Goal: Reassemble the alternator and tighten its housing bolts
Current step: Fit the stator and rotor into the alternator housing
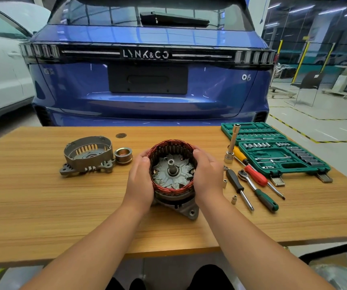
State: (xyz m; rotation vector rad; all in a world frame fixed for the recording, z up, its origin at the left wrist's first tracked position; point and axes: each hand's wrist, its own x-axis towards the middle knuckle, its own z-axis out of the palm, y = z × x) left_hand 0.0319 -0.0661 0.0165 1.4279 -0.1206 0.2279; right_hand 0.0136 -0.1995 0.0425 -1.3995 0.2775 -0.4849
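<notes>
Seating the stator on the rear housing, both hands around it.

My left hand [140,181] and right hand [207,174] cup the stator [172,166] from either side, fingers curled on its copper windings, mid-table over the rear housing [186,210]. I'd keep it level and press evenly so it drops square around the rotor [171,170]. Windings look reddish and tidy, shaft upright. The front housing [88,155] and pulley [123,155] wait to the left, bolts not yet in.

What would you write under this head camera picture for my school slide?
Both hands, left hand and right hand, grip the copper-wound stator over the rotor, front housing and pulley waiting beside it.
</notes>
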